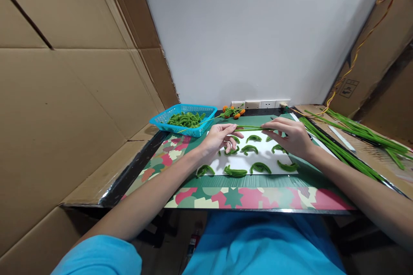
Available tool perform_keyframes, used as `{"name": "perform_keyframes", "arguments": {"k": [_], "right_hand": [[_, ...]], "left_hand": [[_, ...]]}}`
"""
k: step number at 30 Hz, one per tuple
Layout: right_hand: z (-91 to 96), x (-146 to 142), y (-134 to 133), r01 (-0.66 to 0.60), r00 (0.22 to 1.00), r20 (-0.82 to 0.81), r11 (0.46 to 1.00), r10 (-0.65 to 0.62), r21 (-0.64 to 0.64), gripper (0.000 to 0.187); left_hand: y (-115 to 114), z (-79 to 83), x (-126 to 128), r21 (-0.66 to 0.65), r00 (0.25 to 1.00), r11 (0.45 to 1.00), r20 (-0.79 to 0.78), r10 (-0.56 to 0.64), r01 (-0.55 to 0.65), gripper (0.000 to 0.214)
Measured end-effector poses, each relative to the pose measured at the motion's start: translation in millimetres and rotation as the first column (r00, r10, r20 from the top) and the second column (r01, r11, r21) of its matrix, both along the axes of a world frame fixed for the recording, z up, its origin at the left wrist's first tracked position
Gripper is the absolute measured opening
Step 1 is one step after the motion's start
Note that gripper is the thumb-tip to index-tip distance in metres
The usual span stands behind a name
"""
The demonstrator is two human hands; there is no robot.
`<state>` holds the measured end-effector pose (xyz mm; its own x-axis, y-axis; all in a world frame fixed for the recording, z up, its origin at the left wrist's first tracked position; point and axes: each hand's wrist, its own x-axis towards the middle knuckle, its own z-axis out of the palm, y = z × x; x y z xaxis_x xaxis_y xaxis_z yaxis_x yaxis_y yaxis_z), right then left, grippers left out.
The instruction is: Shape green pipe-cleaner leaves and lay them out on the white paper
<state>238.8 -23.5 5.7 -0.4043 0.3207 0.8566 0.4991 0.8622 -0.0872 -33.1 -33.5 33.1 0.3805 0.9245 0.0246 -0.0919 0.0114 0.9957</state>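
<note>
Stretched level between my hands is a short length of green pipe cleaner (249, 128), folded or doubled so that two strands show. My left hand (223, 137) pinches one end between thumb and index finger, its other fingers curled loosely. At the opposite end, my right hand (288, 135) grips with thumb and fingertips. Both hover over a white sheet (243, 159), where several curled green pipe-cleaner pieces (249, 149) lie in rows. Part of the sheet's back rows is hidden behind my hands.
A blue plastic basket (206, 122) of green pieces stands at the back left. Behind the sheet lies an orange-and-green flower spray (234, 112). Long green pipe cleaners (342, 150) are bundled on the right, near a white strip (342, 139). Cardboard walls (80, 81) flank the table.
</note>
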Motion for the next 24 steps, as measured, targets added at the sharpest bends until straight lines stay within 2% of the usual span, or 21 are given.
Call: {"name": "perform_keyframes", "arguments": {"k": [3, 6, 12, 16, 20, 24], "right_hand": [[2.1, 0.3, 0.2, -0.006, 1.0, 0.028, 0.998, 0.004, 0.068, 0.013], [3.1, -0.2, -0.6, -0.013, 1.0, 0.01, 0.998, 0.012, 0.054, 0.015], [2.5, -0.4, -2.2, -0.043, 0.997, -0.076, 0.992, 0.035, -0.119, 0.017], [4.3, -0.7, -4.5, -0.118, 0.99, -0.106, 0.969, 0.096, -0.217, 0.017], [6.3, -0.9, -7.7, -0.167, 0.986, -0.089, 0.919, 0.144, -0.358, 0.031], [3.4, -1.5, -8.6, -0.147, 0.989, -0.046, 0.898, 0.141, -0.415, 0.041]], "left_hand": [[0.1, -0.2, -0.4, -0.015, 1.0, 1.0, 0.012, 0.005, -0.005, 0.029], [0.5, -0.6, -0.6, -0.02, 1.0, 1.0, 0.023, 0.003, -0.003, 0.029], [1.0, -2.6, -1.2, -0.01, 1.0, 1.0, 0.011, -0.029, 0.029, 0.037], [2.6, -4.7, -2.1, -0.005, 0.999, 0.999, 0.02, -0.04, 0.04, 0.038], [3.4, -5.0, -2.3, 0.0, 0.999, 1.0, 0.035, -0.026, 0.026, 0.039], [0.8, -3.7, -1.2, 0.033, 0.999, 0.999, 0.006, -0.034, 0.034, 0.041]]}}
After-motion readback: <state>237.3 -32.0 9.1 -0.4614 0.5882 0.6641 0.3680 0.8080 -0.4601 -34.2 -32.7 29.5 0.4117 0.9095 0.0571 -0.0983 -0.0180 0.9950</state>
